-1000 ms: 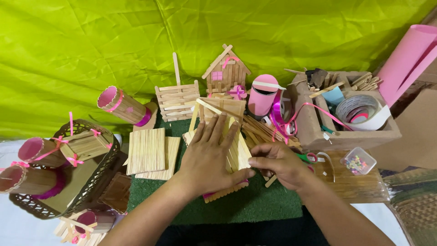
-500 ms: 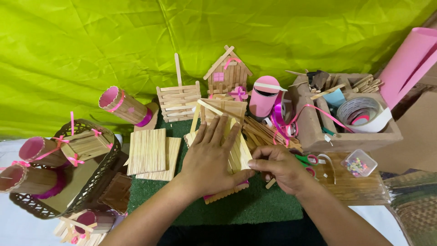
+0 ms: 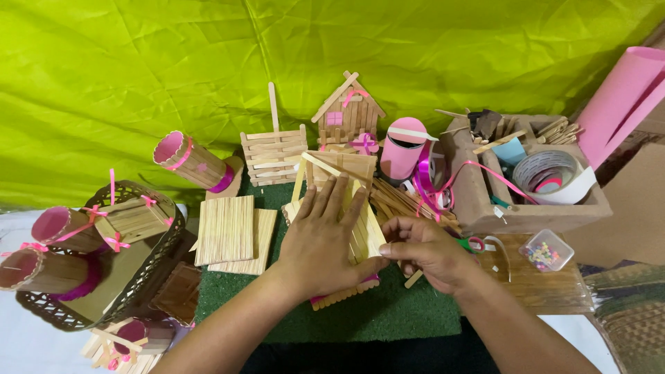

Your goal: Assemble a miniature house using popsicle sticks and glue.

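My left hand (image 3: 324, 239) lies flat, fingers spread, on a panel of wooden craft sticks (image 3: 364, 232) resting on a green mat (image 3: 388, 315). Its palm covers most of the panel, and a pink edge shows under it at the front. My right hand (image 3: 428, 253) is beside the panel on the right, thumb and fingers pinched at the panel's right edge. Whether it grips a loose stick is hidden by the fingers. A short stick end (image 3: 413, 279) pokes out below the right hand.
Flat stick panels (image 3: 225, 230) lie left on the mat. Behind stand a stick crate (image 3: 275, 156), a small stick house (image 3: 348, 111) and a pink can (image 3: 404, 149). A cardboard box (image 3: 533, 208) with tape roll is right, a wicker basket (image 3: 149, 266) of pink cylinders left, a bead box (image 3: 546, 250) nearby.
Both hands have stayed on the stick panel. The right hand's fingers have drawn slightly closer to the panel's right edge. Nothing else has moved.
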